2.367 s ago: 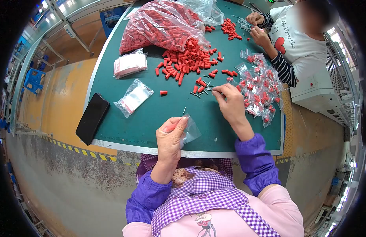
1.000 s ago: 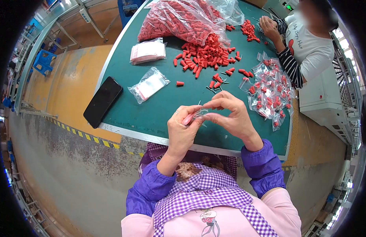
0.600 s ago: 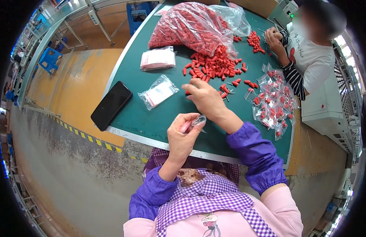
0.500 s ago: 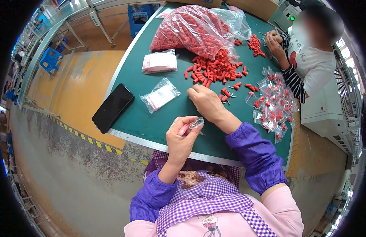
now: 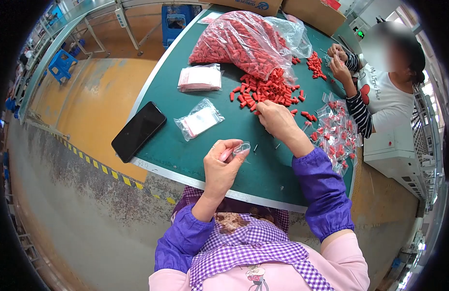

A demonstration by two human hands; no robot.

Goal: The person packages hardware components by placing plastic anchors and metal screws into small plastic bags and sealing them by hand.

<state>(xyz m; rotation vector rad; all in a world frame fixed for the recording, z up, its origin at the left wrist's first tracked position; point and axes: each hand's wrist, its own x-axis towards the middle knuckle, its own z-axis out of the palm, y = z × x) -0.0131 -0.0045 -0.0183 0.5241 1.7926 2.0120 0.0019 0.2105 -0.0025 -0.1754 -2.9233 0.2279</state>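
My left hand (image 5: 222,162) is closed round a small clear bag (image 5: 242,148) and something pinkish, near the front edge of the green table (image 5: 263,186). At the near edge of the loose red caps (image 5: 270,87) is my right hand (image 5: 277,120), its fingers bent down and together; their tips and anything between them are hidden. Two small screws (image 5: 255,147) lie between my hands. A large clear bag full of red caps (image 5: 236,41) rests behind the loose ones. To the right are several small filled bags (image 5: 336,128).
A black phone (image 5: 138,131) lies at the left edge. Beside it are a packet of flat bags (image 5: 199,119) and a stack of them (image 5: 200,78). Cardboard boxes (image 5: 314,15) stand at the back. Another person (image 5: 386,97) works at the right, hands near a smaller cap pile (image 5: 316,66).
Over the last half second my right hand has moved right along the cap pile. My left hand has stayed nearly still, holding the bag. Earlier, both hands were together at the bag.
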